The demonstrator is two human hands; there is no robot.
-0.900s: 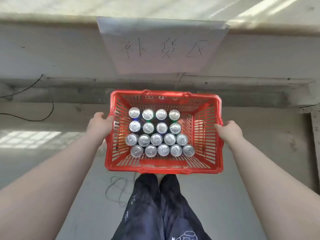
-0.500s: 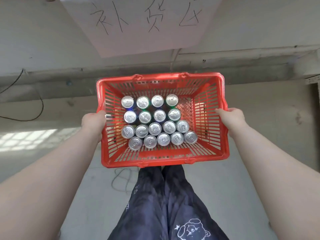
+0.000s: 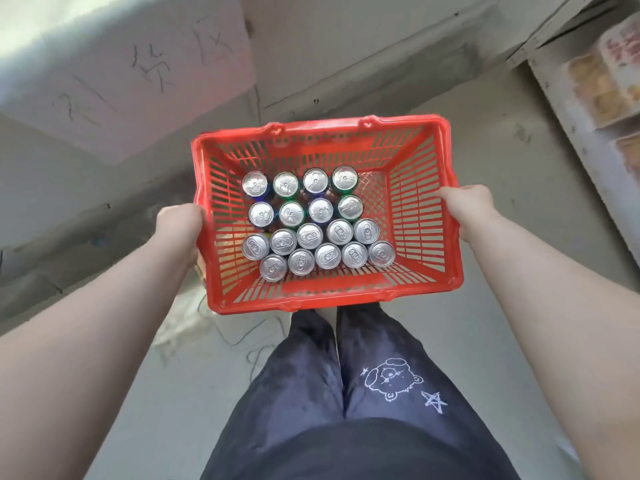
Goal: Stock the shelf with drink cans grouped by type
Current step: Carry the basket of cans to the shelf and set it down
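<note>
Grey concrete floor (image 3: 485, 150) spreads beneath dark trousers (image 3: 304, 393). Above them is a red slatted basket (image 3: 332, 299), carried between both hands. Eighteen drink cans (image 3: 309, 236) stand upright inside it, packed in four rows towards its left side. The left grip (image 3: 180, 226) curls round the left rim. The right grip (image 3: 467, 206) clasps the right rim.

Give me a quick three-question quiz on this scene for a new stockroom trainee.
1. True or false: the left hand and the right hand each grip a side of the red plastic slatted basket.
2. How many silver-topped drink cans stand in it?
3. The cans are: A upright, B lying on their sides, C scattered on the floor.
Key: 1 true; 2 eighteen; 3 A.
</note>
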